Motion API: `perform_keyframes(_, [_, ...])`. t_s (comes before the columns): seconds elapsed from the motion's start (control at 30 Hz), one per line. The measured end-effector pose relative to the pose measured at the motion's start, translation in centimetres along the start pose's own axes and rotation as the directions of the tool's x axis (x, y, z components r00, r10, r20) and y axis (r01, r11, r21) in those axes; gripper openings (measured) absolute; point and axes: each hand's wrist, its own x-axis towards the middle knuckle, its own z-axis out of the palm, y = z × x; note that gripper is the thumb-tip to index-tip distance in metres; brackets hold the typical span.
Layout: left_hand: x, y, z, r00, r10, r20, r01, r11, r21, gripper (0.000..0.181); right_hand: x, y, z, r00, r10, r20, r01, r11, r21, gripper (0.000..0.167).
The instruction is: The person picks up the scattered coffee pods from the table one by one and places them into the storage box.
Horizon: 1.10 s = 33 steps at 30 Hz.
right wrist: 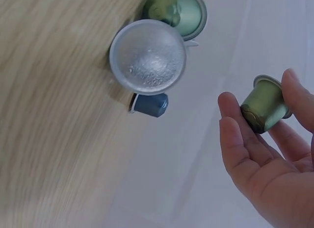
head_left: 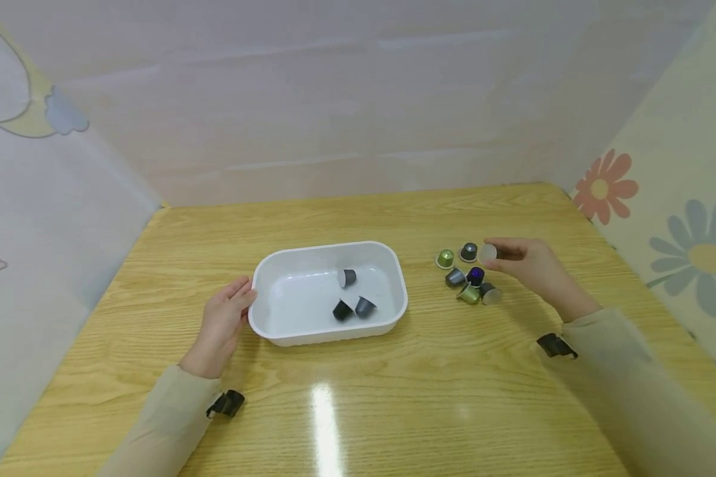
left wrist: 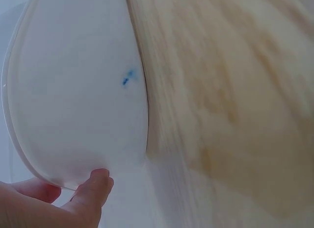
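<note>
In the head view my left hand (head_left: 219,324) grips the left end of a white plastic tray (head_left: 298,298), its thumb and a finger on the rim, as the left wrist view also shows. Inside the tray lie a dark grey coffee capsule (head_left: 349,277), a black capsule (head_left: 342,310) and a grey capsule (head_left: 366,307). My right hand (head_left: 536,270) pinches a green coffee capsule (right wrist: 265,104) in the air, its pale lid facing the tray in the head view. Below that hand, several capsules sit on the table, among them a green capsule (head_left: 445,258) and a purple capsule (head_left: 476,275).
The wooden table (head_left: 262,417) meets a pale cloth backdrop (head_left: 358,119) at the back. A dark capsule (head_left: 469,251) and another green capsule (head_left: 469,294) belong to the loose group right of the tray. Black straps (head_left: 227,403) hang at the sleeves.
</note>
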Motion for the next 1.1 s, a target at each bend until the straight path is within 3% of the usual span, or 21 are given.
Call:
perform_keyframes(0.37, [0.0, 0.1, 0.1, 1.000, -0.003, 0.000, 0.003, 1.000, -0.004, 0.056, -0.2, -1.9, 0.5, 1.000, 0.029, -0.004, -0.029, 0.999, 0.041, 0.066])
perform_keyframes(1.1, [0.0, 0.0, 0.0, 1.000, -0.003, 0.003, 0.003, 1.000, -0.009, 0.056, 0.4, -3.7, 1.7, 0.999, -0.038, 0.000, 0.037, 0.985, 0.166, 0.058])
